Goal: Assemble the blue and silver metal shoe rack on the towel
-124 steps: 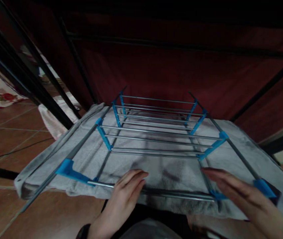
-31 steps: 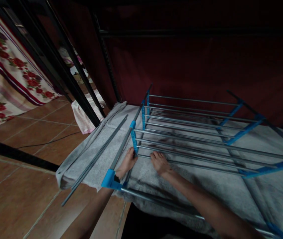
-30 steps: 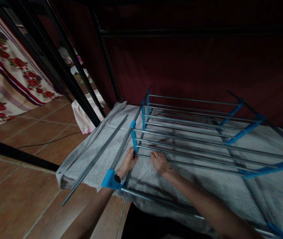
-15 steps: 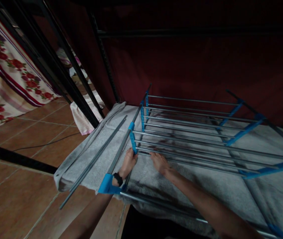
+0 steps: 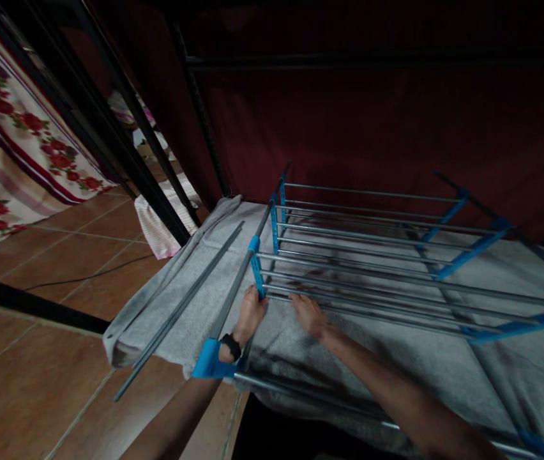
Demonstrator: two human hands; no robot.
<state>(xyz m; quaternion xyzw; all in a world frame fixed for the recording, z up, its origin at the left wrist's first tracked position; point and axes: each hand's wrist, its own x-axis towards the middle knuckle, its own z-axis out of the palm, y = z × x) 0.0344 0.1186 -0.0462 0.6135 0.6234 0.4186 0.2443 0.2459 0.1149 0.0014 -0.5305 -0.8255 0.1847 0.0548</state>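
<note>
A rack of grey metal rods and blue plastic brackets lies across the grey blanket (image 5: 181,338). My left hand (image 5: 251,313), with a dark watch at its wrist, is closed around the lower end of a blue bracket (image 5: 256,273) on the rack's left side. Just to its right, my right hand (image 5: 307,315) has its fingers wrapped over the lowest metal rod (image 5: 382,317) near that bracket; its fingertips are partly hidden. Closer to me, a blue corner connector (image 5: 209,359) joins the left side pole (image 5: 232,294) to the front tube (image 5: 310,397).
Loose metal rods (image 5: 181,310) lie on the blanket left of the rack, their near ends over its edge. Black metal posts (image 5: 123,150) stand at the left, above a tiled floor (image 5: 61,268) with a cable. A dark red curtain (image 5: 348,128) hangs behind.
The rack's near left corner has shifted slightly right and down, with my left wrist moving along. Both hands keep their holds.
</note>
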